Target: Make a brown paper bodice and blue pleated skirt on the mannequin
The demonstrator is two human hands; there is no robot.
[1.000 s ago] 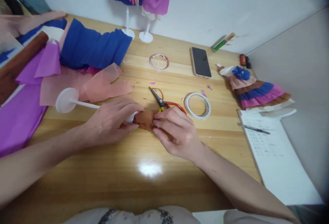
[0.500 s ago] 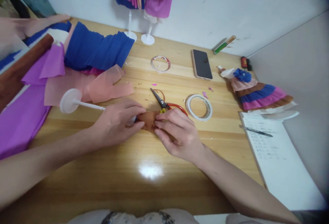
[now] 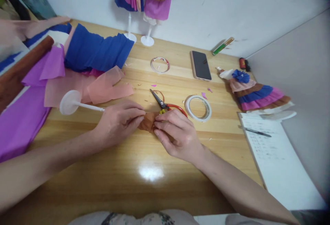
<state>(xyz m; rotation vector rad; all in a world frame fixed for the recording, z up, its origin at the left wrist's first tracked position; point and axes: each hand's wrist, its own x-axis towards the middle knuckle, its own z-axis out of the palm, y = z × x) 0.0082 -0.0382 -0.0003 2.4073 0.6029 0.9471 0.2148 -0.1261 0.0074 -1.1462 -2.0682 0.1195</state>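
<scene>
A small piece of brown crepe paper (image 3: 149, 121) lies on the wooden table (image 3: 144, 183) between my two hands. My left hand (image 3: 117, 121) pinches its left side with closed fingers, covering the top of a white stand (image 3: 70, 103) that lies on its side. My right hand (image 3: 176, 135) presses and grips the paper's right side, fingers curled. Red-handled scissors (image 3: 165, 104) lie just behind my right hand, partly hidden by it.
A tape roll (image 3: 198, 107) lies right of the scissors, another ring (image 3: 160, 64) and a phone (image 3: 200, 65) farther back. Crepe sheets (image 3: 85, 51) in blue, pink and purple fill the left. A paper dress (image 3: 255, 92) and a notepad (image 3: 275, 156) sit on the right.
My left fingers have drawn closer together on the brown paper, bunching it tighter. The view has shifted slightly; my right hand stays in place.
</scene>
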